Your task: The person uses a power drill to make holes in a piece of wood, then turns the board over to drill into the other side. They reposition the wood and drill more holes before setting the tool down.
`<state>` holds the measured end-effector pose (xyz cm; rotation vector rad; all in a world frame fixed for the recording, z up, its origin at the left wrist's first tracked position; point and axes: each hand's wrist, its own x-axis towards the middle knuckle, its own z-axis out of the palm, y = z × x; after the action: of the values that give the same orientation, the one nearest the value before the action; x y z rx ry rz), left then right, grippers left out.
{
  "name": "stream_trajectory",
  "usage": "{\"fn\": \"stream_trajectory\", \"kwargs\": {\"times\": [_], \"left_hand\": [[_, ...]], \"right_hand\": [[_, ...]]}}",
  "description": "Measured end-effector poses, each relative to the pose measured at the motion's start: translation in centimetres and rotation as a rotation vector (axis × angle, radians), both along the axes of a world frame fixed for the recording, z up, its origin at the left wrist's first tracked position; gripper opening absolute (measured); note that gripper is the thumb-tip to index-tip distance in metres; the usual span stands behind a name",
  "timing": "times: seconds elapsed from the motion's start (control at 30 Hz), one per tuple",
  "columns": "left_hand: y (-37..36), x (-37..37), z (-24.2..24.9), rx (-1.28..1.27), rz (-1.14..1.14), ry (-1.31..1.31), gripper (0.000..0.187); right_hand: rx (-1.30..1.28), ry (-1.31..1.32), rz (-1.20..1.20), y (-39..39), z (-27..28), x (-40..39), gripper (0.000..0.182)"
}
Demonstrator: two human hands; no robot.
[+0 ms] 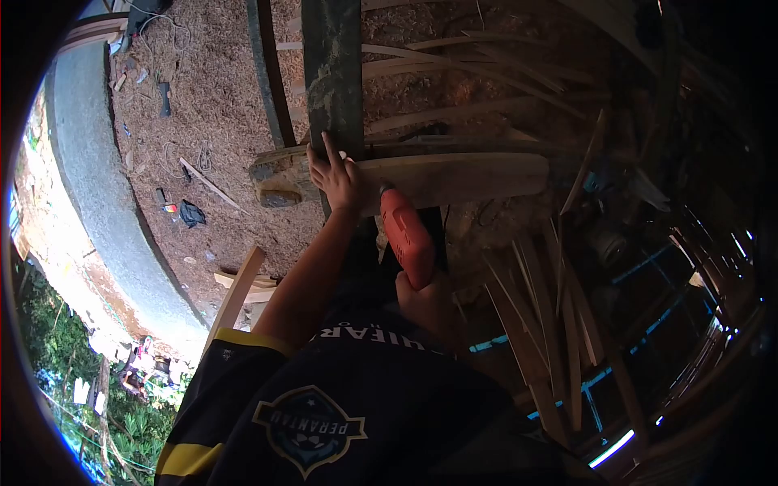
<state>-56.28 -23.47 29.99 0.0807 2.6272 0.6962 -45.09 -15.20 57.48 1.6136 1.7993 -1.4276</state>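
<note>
A red power drill (408,235) is gripped in my right hand (423,301), low in front of my body. Its dark chuck points up toward the near edge of a wooden board (454,178) lying across the bench. My left hand (335,178) rests with fingers spread where the board's left end meets a long dark plank (332,73) that runs away from me. Whether the drill's tip touches the wood cannot be made out. Left of that hand is the rough end of a thick beam (279,174).
Long thin wood strips (478,69) lie beyond the bench. More boards (551,324) lean at the lower right. A concrete ledge (121,194) curves along the left. Between it and the bench, a black bag (191,213) and a stick (212,186) lie on shavings-covered ground.
</note>
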Motion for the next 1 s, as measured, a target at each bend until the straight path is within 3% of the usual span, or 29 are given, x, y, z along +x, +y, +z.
{"fn": "stream_trajectory", "kwargs": {"times": [1.0], "left_hand": [[-0.21, 0.13, -0.36, 0.019, -0.007, 0.033, 0.077]], "right_hand": [[-0.052, -0.056, 0.016, 0.25, -0.11, 0.12, 0.022]]}}
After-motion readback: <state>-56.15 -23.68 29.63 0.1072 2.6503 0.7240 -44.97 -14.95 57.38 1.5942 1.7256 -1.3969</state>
